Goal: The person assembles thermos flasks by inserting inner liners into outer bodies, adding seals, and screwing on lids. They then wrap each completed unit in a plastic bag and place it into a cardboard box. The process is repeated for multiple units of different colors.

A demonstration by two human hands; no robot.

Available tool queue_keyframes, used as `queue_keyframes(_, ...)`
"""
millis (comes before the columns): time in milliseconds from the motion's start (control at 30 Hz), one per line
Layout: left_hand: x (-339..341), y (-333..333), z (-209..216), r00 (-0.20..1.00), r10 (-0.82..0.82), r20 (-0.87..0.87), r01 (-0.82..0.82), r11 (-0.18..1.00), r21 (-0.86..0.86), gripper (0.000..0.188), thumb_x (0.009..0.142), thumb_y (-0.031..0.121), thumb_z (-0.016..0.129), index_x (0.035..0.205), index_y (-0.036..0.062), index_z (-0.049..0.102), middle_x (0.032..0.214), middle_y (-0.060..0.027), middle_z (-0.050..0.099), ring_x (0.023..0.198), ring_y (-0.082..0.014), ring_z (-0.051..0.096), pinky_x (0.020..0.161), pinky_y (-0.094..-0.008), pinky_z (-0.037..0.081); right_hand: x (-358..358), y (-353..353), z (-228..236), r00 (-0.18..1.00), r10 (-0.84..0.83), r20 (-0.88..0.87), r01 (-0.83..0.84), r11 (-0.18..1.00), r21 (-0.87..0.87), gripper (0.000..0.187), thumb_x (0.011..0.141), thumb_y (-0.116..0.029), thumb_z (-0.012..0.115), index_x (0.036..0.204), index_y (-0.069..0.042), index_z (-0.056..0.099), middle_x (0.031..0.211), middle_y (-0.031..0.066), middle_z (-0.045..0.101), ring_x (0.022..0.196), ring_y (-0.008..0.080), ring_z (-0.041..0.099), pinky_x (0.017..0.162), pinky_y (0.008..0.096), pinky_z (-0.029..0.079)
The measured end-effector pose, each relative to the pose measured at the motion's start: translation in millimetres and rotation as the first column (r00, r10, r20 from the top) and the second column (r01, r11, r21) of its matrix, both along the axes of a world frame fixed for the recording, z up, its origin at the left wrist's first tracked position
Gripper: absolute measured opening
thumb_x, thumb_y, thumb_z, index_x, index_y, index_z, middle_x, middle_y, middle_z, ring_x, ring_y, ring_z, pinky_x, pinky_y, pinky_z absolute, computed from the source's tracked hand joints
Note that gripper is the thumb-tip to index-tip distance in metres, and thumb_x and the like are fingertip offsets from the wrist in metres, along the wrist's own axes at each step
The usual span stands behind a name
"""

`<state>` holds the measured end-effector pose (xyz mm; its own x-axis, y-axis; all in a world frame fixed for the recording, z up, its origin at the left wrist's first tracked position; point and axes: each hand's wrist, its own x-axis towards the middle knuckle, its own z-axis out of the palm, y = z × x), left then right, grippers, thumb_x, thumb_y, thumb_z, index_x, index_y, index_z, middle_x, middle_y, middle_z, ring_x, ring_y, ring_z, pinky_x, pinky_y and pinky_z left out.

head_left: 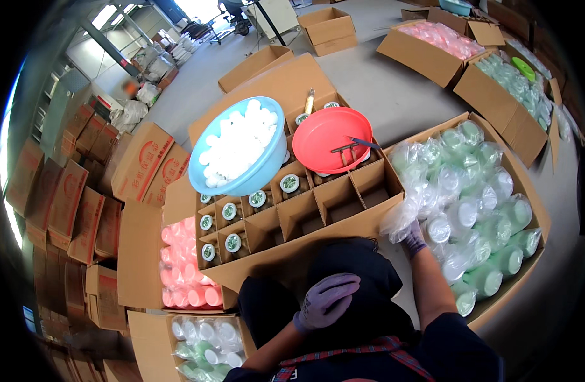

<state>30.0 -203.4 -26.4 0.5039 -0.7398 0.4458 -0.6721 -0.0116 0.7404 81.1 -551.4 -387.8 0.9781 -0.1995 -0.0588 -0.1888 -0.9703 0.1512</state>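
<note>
My left hand [327, 300], in a purple-grey glove, is held above my lap with its fingers stretched out and nothing in it. My right hand [413, 238], gloved alike, reaches to the near left edge of a carton of bagged pale-green containers [486, 280]. Its partly hidden fingers close on a clear plastic bag [397, 219]; what the bag holds is unclear. Before me stands a divided carton [292, 253], some cells holding round-topped items [232, 242] with green-patterned white tops. A blue basin [257, 181] of small white pieces and a red basin [321, 137] rest on it.
Inside the red basin lies a dark-handled tool [362, 142]. Left of the divided carton is a box of pink containers [187, 274], with bagged containers [210, 340] nearer me. Stacked cartons [70, 197] line the left. Open boxes [426, 54] of pink and green goods stand far right.
</note>
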Motion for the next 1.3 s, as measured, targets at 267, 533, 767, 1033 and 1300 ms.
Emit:
queue_keyframes(267, -11, -11, 3, 0.989, -0.047, 0.140, 0.048, 0.999, -0.003, 0.027, 0.077, -0.004, 0.067, 0.103, -0.0004, 0.069, 0.112, -0.0181, 0.067, 0.107, -0.0371, 0.065, 0.095, -0.0460, 0.052, 19, 32, 57, 0.975, -0.217, 0.039, 0.195, 0.931, 0.307, 0.047, 0.102, -0.033, 0.040, 0.144, -0.013, 0.046, 0.142, 0.0116, 0.053, 0.132, 0.0290, 0.047, 0.114, 0.0436, 0.033)
queue_keyframes(533, -23, -1, -13, 0.980, 0.044, 0.195, -0.049, 0.999, 0.017, 0.027, 0.074, -0.005, 0.067, 0.100, 0.0026, 0.069, 0.108, -0.0162, 0.068, 0.104, -0.0374, 0.066, 0.096, -0.0473, 0.052, 23, 24, 31, 0.936, -0.338, 0.103, 0.217, 0.780, 0.587, 0.050, 0.097, -0.034, 0.048, 0.141, -0.009, 0.049, 0.143, 0.0150, 0.051, 0.133, 0.0340, 0.044, 0.116, 0.0480, 0.028)
queue_keyframes(767, -14, 39, -12, 0.981, 0.162, 0.108, -0.168, 0.984, 0.049, 0.027, 0.076, -0.002, 0.069, 0.103, 0.0031, 0.070, 0.112, -0.0155, 0.068, 0.107, -0.0356, 0.065, 0.096, -0.0447, 0.052, -64, 69, 47, 0.890, -0.190, 0.414, 0.006, 0.913, 0.407, 0.061, 0.089, -0.037, 0.064, 0.139, -0.006, 0.050, 0.140, 0.0187, 0.052, 0.131, 0.0371, 0.045, 0.114, 0.0495, 0.031)
queue_keyframes(1033, -37, 143, 23, 0.903, 0.417, 0.103, -0.418, 0.908, -0.010, 0.024, 0.086, 0.002, 0.066, 0.109, 0.0048, 0.069, 0.114, -0.0138, 0.068, 0.104, -0.0311, 0.066, 0.089, -0.0398, 0.054, -173, 8, -13, 0.959, -0.089, 0.270, 0.126, 0.984, -0.125, 0.041, 0.104, -0.026, 0.036, 0.137, -0.008, 0.052, 0.136, 0.0118, 0.058, 0.127, 0.0277, 0.051, 0.109, 0.0416, 0.036)
queue_keyframes(1300, -63, 283, -90, 0.225, 0.974, -0.034, -0.964, 0.227, 0.140, 0.026, 0.088, 0.016, 0.063, 0.111, 0.0036, 0.067, 0.109, -0.0157, 0.067, 0.104, -0.0331, 0.065, 0.095, -0.0399, 0.050, -200, 23, 89, 0.781, -0.613, -0.122, 0.440, 0.401, 0.803, 0.047, 0.100, -0.025, 0.050, 0.143, -0.007, 0.047, 0.132, 0.0138, 0.060, 0.113, 0.0246, 0.059, 0.092, 0.0352, 0.046)
